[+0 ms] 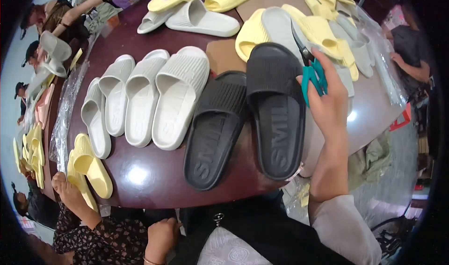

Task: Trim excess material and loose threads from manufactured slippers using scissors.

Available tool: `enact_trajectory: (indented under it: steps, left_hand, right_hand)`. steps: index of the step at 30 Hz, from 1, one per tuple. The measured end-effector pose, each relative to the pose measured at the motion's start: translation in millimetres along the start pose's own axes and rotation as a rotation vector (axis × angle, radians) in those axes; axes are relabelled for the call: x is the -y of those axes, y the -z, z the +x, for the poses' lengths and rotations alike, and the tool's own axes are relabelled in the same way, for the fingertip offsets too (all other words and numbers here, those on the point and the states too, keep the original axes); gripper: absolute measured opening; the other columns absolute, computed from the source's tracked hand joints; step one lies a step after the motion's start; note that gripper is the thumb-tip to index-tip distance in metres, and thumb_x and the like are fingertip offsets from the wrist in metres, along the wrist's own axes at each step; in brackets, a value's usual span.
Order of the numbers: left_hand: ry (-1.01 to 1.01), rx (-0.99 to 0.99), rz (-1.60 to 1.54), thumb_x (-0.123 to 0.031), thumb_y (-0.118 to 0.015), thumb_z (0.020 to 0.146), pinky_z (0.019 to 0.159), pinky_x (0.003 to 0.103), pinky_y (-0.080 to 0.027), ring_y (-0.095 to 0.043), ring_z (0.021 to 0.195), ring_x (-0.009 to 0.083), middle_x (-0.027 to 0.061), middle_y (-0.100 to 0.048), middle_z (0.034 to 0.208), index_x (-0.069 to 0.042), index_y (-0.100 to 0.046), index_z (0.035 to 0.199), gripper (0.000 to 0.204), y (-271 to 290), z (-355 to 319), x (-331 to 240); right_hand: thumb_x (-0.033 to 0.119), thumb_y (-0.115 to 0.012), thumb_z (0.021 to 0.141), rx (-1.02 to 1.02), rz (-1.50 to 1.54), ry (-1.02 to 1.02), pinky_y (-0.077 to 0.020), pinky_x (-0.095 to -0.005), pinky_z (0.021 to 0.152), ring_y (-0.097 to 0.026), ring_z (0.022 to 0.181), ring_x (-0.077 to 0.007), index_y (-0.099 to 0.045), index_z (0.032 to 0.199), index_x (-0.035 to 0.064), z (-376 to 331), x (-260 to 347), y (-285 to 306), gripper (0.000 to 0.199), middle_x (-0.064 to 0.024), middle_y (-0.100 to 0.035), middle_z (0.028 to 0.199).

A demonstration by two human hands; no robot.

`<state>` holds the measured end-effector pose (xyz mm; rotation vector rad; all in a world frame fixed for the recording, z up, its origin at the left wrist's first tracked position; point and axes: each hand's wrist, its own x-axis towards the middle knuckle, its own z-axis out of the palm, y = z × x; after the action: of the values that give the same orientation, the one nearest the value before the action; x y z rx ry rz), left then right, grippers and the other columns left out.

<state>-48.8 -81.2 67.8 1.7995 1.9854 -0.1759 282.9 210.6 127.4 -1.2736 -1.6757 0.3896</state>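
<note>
Bare maroon tabletop (163, 181) lies open to you along the near edge, between the yellow slippers (99, 177) at left and the black slippers (276, 73); a wedge between the black pair widens toward you; four grey slippers (181, 73) stand close in a row, leaving you only slits; beyond the green-handled scissors (306, 85) in your right hand (329, 107), more slippers (318, 31) crowd the way; at far left, a co-worker's hand (69, 191) and plastic sheeting (70, 106) block your side passage.
</note>
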Motion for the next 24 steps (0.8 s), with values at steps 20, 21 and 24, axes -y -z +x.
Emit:
enact_trajectory:
  steps: [20,21,24]
  left_hand:
    - [-0.499,-0.568,-0.326,-0.022,-0.068,0.080,0.070,0.040,-0.049,-0.061,0.082,0.0352,0.0174,-0.062,0.096,-0.008,-0.039,0.135,0.063,86.0,156.6,-135.8]
    - [-0.500,-0.577,-0.290,-0.024,-0.067,0.081,0.069,0.041,-0.049,-0.060,0.082,0.0365,0.0190,-0.061,0.096,-0.007,-0.032,0.139,0.070,83.6,162.9,-136.1]
    - [-0.389,-0.417,-0.417,-0.027,-0.066,0.082,0.067,0.042,-0.048,-0.060,0.079,0.0382,0.0209,-0.061,0.091,-0.005,-0.027,0.140,0.074,77.3,170.7,-144.4]
  right_hand:
    - [0.007,-0.067,0.083,0.029,0.171,-0.150,-0.0462,-0.0246,0.077,-0.059,0.086,-0.0110,-0.047,0.128,0.0033,-9.8,-48.1,-18.3,0.049,-0.0046,-0.063,0.095]
    - [0.006,-0.066,0.083,0.006,0.233,-0.151,-0.0468,-0.0249,0.074,-0.060,0.083,-0.0116,-0.047,0.126,0.0026,-10.4,-43.1,-21.2,0.047,-0.0065,-0.064,0.093]
    - [0.004,-0.065,0.083,-0.035,0.359,-0.157,-0.0479,-0.0255,0.069,-0.062,0.078,-0.0130,-0.048,0.124,0.0011,-15.0,-30.1,-23.2,0.044,-0.0101,-0.065,0.089]
